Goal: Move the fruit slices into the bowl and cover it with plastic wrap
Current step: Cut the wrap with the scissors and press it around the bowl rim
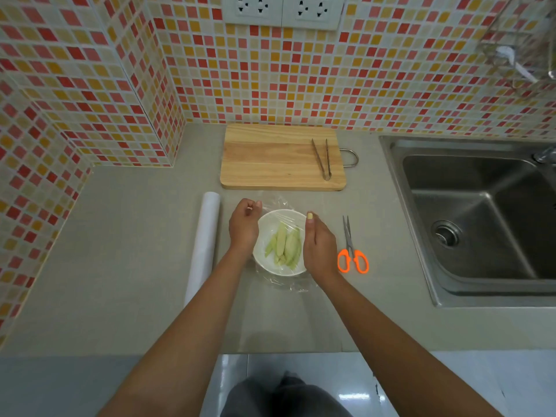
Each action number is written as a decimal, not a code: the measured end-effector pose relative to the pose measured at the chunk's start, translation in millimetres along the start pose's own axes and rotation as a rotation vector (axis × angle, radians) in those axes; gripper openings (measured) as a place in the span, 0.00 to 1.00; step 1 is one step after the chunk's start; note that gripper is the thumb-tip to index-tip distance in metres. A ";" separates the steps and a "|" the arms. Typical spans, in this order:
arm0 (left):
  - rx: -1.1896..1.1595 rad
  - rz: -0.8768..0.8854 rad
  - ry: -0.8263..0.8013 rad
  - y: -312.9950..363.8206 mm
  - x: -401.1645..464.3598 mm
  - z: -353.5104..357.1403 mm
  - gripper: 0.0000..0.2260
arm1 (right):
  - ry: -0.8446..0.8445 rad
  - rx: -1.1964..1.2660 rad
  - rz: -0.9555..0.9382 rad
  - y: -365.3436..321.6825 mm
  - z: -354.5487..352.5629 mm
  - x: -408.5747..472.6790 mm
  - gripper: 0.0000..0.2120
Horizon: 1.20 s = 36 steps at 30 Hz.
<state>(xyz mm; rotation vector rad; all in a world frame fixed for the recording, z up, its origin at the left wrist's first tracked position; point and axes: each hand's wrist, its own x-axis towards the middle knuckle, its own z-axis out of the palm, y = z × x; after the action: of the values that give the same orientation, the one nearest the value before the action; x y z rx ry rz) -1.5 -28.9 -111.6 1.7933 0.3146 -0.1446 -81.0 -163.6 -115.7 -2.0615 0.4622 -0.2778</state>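
Observation:
A white bowl (264, 260) stands on the grey counter and holds several pale green fruit slices (285, 246). A clear sheet of plastic wrap (278, 204) lies over the bowl and spills onto the counter at the back and front. My left hand (244, 225) is at the bowl's left rim, fingers curled and pinching the wrap's far left edge. My right hand (319, 246) rests against the bowl's right rim with fingers together, pressing on the wrap.
A roll of plastic wrap (204, 242) lies left of the bowl. Orange-handled scissors (351, 251) lie to the right. Behind the bowl is a wooden cutting board (270, 159) with metal tongs (322, 158) on it. A steel sink (481, 218) is at the right.

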 end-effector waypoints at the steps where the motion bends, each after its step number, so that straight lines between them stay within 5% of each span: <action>1: 0.019 0.015 0.025 -0.5 -0.9 0.0 0.11 | 0.003 -0.005 -0.001 0.0 0.4 -0.2 0.24; 10: 0.028 0.260 0.150 2.6 -11.4 -0.2 0.12 | 0.021 -0.033 0.026 2.3 1.8 -1.5 0.26; 18: -0.302 -0.079 0.063 -7.4 -8.7 -3.9 0.11 | 0.018 -0.037 0.048 3.8 0.2 -2.6 0.25; 28: -0.284 -0.340 -0.025 -11.4 -4.4 -5.7 0.06 | 0.037 0.046 0.076 3.1 3.5 -2.9 0.24; 36: -0.169 -0.156 0.182 -7.6 -9.5 -2.8 0.10 | 0.056 0.215 0.123 5.2 4.8 -2.3 0.25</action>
<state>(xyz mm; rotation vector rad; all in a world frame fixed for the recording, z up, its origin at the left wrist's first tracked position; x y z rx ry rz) -13.0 -25.8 -115.5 1.6161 0.5810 -0.0625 -82.4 -161.3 -122.7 -1.8128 0.5661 -0.2985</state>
